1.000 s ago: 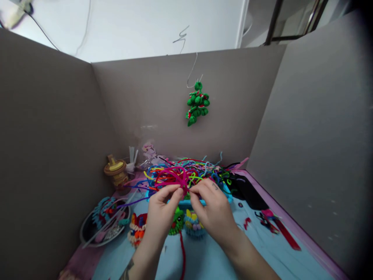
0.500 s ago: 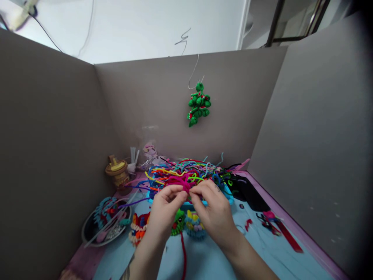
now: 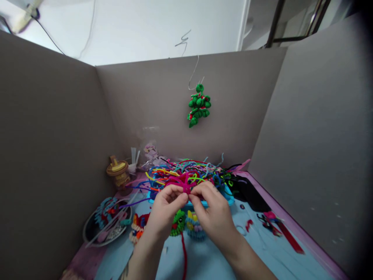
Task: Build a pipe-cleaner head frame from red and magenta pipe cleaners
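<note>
Between my two hands is a magenta pipe-cleaner piece [image 3: 187, 188], bunched at the middle with strands fanning upward. My left hand [image 3: 169, 202] pinches its left side between thumb and fingers. From the right, my right hand [image 3: 208, 200] pinches its other side, fingertips close to the left ones. Behind it a blue basket [image 3: 230, 200] is heaped with pipe cleaners in many colours. Below the hands sit a green fuzzy figure [image 3: 178, 223], a light-blue one with yellow [image 3: 195, 226] and an orange-and-cream one [image 3: 136, 229]. A red pipe cleaner [image 3: 184, 254] runs down toward me.
A round bowl [image 3: 87, 229] with blue curls and small parts stands left, near a brown lidded cup [image 3: 118, 173]. A green tree ornament [image 3: 199, 105] hangs from a wire on the grey back panel [image 3: 145, 97]. A black sheet [image 3: 253, 194] and red strip [image 3: 291, 238] lie right.
The magenta piece has turned slightly in my fingers, so its bunched middle and spreading strands show more clearly. Both hands keep their pinch in almost the same place.
</note>
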The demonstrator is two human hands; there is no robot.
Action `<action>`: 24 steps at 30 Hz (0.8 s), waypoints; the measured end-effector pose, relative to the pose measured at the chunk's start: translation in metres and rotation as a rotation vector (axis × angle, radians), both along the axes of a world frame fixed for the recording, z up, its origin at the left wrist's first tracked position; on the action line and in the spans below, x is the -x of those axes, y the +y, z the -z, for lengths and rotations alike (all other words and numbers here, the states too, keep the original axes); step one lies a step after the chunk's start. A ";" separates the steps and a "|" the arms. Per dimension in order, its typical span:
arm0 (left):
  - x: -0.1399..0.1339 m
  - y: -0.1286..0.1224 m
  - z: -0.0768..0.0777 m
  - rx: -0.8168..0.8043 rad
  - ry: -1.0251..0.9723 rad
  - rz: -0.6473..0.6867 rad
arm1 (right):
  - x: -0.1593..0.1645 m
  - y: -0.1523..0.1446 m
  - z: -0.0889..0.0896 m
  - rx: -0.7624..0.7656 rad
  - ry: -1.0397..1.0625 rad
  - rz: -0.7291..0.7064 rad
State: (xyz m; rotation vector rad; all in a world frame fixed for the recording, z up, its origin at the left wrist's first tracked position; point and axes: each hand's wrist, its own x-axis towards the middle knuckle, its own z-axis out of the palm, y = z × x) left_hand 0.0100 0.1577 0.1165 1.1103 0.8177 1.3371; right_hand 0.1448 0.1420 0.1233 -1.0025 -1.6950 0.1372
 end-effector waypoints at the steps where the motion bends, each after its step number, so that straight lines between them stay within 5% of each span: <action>1: 0.001 0.000 0.000 0.010 -0.010 0.012 | 0.000 0.000 0.000 -0.006 0.008 -0.015; 14: 0.002 0.001 -0.002 0.008 0.091 -0.146 | -0.001 -0.001 -0.003 0.094 -0.022 -0.029; 24: 0.005 0.003 0.005 0.003 0.037 -0.074 | -0.001 -0.001 -0.002 0.040 -0.008 -0.051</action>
